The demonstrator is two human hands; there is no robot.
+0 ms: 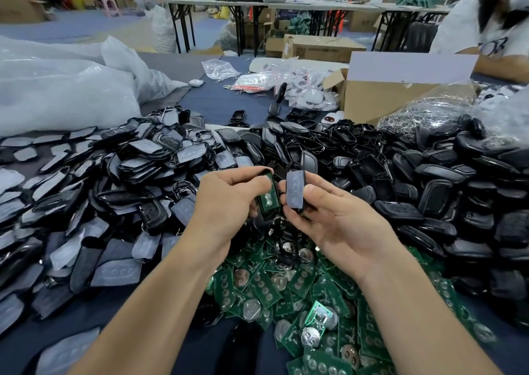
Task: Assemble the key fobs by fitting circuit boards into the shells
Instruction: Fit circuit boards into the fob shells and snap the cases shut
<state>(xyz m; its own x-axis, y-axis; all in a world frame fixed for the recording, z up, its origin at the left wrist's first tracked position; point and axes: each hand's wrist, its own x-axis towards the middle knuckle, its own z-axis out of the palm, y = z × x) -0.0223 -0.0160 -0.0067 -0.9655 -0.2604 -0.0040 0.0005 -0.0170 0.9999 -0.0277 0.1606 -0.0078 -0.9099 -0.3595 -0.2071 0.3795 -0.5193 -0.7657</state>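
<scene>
My left hand [229,200] grips a black shell half with a green circuit board [269,197] seated in it, its round battery contact showing. My right hand [337,217] holds a second black shell half [295,189], its grey rubber button pad facing me. The two halves are held upright, side by side and close together, above the table. Below my hands lies a pile of loose green circuit boards [286,294] with coin cells.
Shell halves with grey pads [100,191] are heaped at the left and black shells [429,191] at the right. A cardboard box [372,99] and bagged white fobs [303,85] stand behind. Large plastic bags [63,88] lie far left. Another person [486,25] sits at the back right.
</scene>
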